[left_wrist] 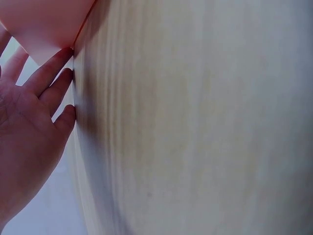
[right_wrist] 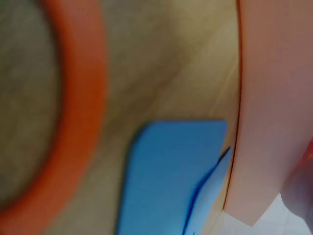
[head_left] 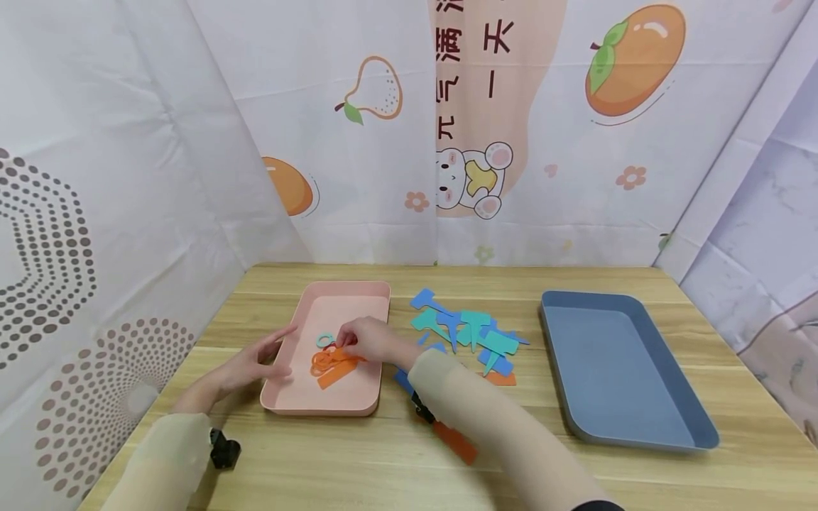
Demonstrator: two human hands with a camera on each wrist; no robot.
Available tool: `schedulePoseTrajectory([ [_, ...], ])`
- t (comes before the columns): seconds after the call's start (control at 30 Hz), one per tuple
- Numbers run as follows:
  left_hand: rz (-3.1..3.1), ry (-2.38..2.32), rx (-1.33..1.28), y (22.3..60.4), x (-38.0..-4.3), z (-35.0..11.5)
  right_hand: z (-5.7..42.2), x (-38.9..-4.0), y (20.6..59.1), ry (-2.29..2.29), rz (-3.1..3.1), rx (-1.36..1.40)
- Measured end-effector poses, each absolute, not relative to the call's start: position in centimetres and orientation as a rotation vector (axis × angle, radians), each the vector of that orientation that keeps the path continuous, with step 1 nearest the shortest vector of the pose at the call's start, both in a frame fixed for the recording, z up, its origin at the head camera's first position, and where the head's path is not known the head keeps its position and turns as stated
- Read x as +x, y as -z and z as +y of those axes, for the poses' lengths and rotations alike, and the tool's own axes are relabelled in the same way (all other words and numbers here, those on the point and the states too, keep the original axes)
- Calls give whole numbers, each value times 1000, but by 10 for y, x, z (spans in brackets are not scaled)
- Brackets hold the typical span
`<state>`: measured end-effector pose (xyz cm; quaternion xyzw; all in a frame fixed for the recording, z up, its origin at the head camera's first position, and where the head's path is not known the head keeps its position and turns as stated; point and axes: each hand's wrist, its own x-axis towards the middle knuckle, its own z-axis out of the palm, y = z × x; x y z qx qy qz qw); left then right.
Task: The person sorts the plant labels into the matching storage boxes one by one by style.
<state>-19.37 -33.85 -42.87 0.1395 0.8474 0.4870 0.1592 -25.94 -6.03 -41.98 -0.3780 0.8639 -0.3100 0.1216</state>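
In the head view, my right hand [head_left: 367, 339] reaches into the pink tray [head_left: 345, 301], its curled fingers pinching at a small heap of orange tags [head_left: 335, 370] with ring-shaped ends. A bit of red shows at the fingertips, and a pale teal ring [head_left: 325, 341] lies just beyond the heap. My left hand [head_left: 252, 363] is at the tray's left side with fingers spread, thumb over the near-left rim. The left wrist view has the fingers [left_wrist: 49, 73] of that hand stretched along the tray's outer edge, close to the tabletop.
Blue and teal T-shaped plant labels [head_left: 473, 319] lie piled right of the pink tray. A darker orange tag [head_left: 456, 441] lies nearer, partly under my right forearm. A grey-blue tray [head_left: 623, 369] stands at the right on the wooden table [head_left: 307, 461]. Curtains hang behind.
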Motion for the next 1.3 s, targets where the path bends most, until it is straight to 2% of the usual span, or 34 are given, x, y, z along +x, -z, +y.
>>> schedulePoseTrajectory([
  [0.23, 2423, -1387, 399, 430, -193, -337, -60, -258, 423, 786, 2629, -1158],
  [0.5, 2447, -1377, 426, 433, -193, -339, -43, -265, 412, 1074, 2453, -1154],
  [0.73, 2454, -1389, 432, 431, -194, -339, -9, -277, 383, 1055, 2472, -1169],
  [0.97, 2453, -1377, 420, 429, -194, -338, 37, -277, 355, 898, 2523, -1306],
  [1.3, 2441, -1373, 412, 427, -193, -338, 94, -260, 354, 671, 2478, -1351],
])
